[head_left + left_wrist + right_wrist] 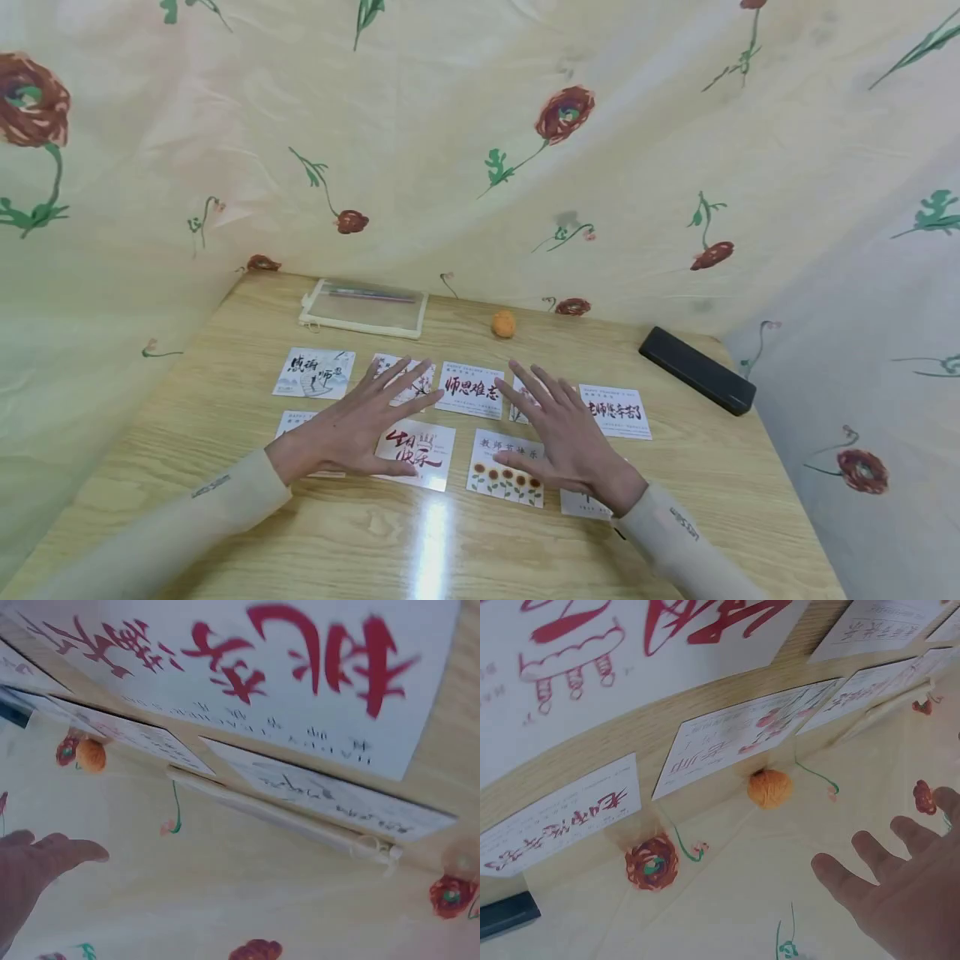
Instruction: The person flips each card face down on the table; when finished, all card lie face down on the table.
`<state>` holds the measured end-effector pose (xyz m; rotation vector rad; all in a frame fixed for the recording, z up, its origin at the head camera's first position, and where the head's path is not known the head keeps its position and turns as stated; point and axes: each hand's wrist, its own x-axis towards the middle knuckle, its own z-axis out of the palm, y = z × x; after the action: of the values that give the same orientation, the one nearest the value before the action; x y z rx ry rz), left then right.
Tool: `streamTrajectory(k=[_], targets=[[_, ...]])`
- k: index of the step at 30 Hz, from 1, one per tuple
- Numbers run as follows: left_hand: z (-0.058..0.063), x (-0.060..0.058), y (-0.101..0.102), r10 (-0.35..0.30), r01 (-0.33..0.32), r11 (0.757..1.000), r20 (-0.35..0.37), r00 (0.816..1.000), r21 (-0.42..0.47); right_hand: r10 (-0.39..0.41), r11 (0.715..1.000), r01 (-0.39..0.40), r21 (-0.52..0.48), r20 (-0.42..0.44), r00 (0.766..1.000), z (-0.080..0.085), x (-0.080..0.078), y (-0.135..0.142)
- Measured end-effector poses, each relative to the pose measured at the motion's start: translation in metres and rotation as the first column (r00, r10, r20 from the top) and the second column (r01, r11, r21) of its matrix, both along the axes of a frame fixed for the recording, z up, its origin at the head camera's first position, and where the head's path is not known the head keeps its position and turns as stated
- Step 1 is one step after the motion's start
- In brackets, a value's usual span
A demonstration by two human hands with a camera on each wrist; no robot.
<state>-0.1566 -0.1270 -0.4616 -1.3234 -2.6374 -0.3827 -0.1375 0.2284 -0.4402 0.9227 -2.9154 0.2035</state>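
Several printed cards lie in two rows on a wooden table. My left hand spreads its fingers over the left side, between a card with red writing and a partly covered card at its wrist. On the right, my right hand is likewise spread, its thumb over the sunflower card. Its palm and wrist partly hide other cards. In the wrist views the left fingers and right fingers look apart from the cards, holding nothing. A red-lettered card shows between the hands.
Behind the cards lie a zippered mesh pouch with pens inside and a small orange ball-like object. A long black case sits at the right edge. Flower-patterned cloth hangs along the table's back and sides.
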Motion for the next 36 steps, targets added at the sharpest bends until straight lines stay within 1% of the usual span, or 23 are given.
streamTrajectory(k=[2,4,6,7,9,10,12,14,16,17,18,19,21,22,23,26,29,30,32,35,36], targets=[[0.002,0.001,-0.002,0.035,-0.036,0.998,0.029,0.999,0.046,-0.006,0.999,0.007,-0.045,0.011,1.000,0.002,0.000,-0.003],[0.005,0.003,-0.006,0.093,-0.101,0.990,0.078,0.993,0.097,-0.012,0.995,0.015,-0.104,0.031,0.999,0.004,0.000,-0.005],[0.007,0.005,-0.009,0.155,-0.178,0.972,0.147,0.977,0.154,-0.017,0.985,0.027,-0.169,0.061,0.998,0.004,0.000,-0.008],[0.009,0.006,-0.011,0.183,-0.217,0.958,0.184,0.966,0.187,-0.017,0.978,0.034,-0.208,0.083,0.996,0.005,-0.001,-0.010],[0.010,0.007,-0.016,0.227,-0.285,0.926,0.238,0.944,0.248,-0.012,0.956,0.048,-0.288,0.126,0.992,0.005,-0.002,-0.013],[0.011,0.007,-0.018,0.238,-0.314,0.905,0.270,0.933,0.288,-0.007,0.943,0.056,-0.328,0.150,0.989,0.005,-0.003,-0.015],[0.011,0.005,-0.024,0.258,-0.368,0.857,0.316,0.913,0.361,0.013,0.907,0.067,-0.416,0.188,0.982,0.004,-0.005,-0.021],[0.012,0.003,-0.031,0.284,-0.414,0.808,0.338,0.897,0.419,0.029,0.868,0.089,-0.489,0.228,0.973,0.004,-0.009,-0.027],[0.012,0.001,-0.041,0.317,-0.466,0.758,0.367,0.875,0.456,0.045,0.830,0.114,-0.546,0.268,0.962,0.003,-0.013,-0.033],[0.012,-0.001,-0.046,0.342,-0.492,0.740,0.373,0.862,0.458,0.052,0.813,0.129,-0.567,0.292,0.955,0.002,-0.016,-0.037],[0.012,-0.002,-0.052,0.372,-0.520,0.728,0.379,0.847,0.448,0.060,0.798,0.147,-0.584,0.319,0.946,0.002,-0.018,-0.040],[0.012,-0.004,-0.058,0.402,-0.548,0.716,0.387,0.830,0.432,0.070,0.785,0.166,-0.597,0.351,0.934,0.001,-0.021,-0.044],[0.011,-0.005,-0.070,0.460,-0.611,0.697,0.419,0.783,0.376,0.096,0.762,0.204,-0.614,0.420,0.903,0.000,-0.025,-0.051],[0.011,-0.006,-0.075,0.483,-0.636,0.692,0.436,0.760,0.342,0.107,0.753,0.226,-0.617,0.455,0.884,0.000,-0.026,-0.054],[0.011,-0.006,-0.080,0.505,-0.662,0.686,0.457,0.732,0.303,0.118,0.746,0.244,-0.620,0.483,0.868,-0.001,-0.027,-0.057],[0.010,-0.007,-0.093,0.547,-0.725,0.660,0.538,0.642,0.194,0.143,0.727,0.289,-0.623,0.549,0.823,-0.003,-0.030,-0.068],[0.010,-0.011,-0.103,0.566,-0.769,0.628,0.609,0.555,0.117,0.172,0.710,0.312,-0.631,0.585,0.793,-0.006,-0.033,-0.081],[0.010,-0.013,-0.106,0.566,-0.779,0.619,0.630,0.531,0.100,0.181,0.705,0.322,-0.632,0.599,0.780,-0.007,-0.034,-0.086],[0.009,-0.017,-0.111,0.562,-0.795,0.601,0.667,0.489,0.077,0.197,0.702,0.336,-0.629,0.624,0.756,-0.009,-0.036,-0.096],[0.008,-0.021,-0.119,0.549,-0.809,0.585,0.706,0.447,0.056,0.222,0.703,0.341,-0.623,0.649,0.728,-0.011,-0.039,-0.114],[0.007,-0.022,-0.122,0.546,-0.812,0.581,0.715,0.437,0.052,0.231,0.705,0.342,-0.621,0.658,0.717,-0.012,-0.040,-0.120]])
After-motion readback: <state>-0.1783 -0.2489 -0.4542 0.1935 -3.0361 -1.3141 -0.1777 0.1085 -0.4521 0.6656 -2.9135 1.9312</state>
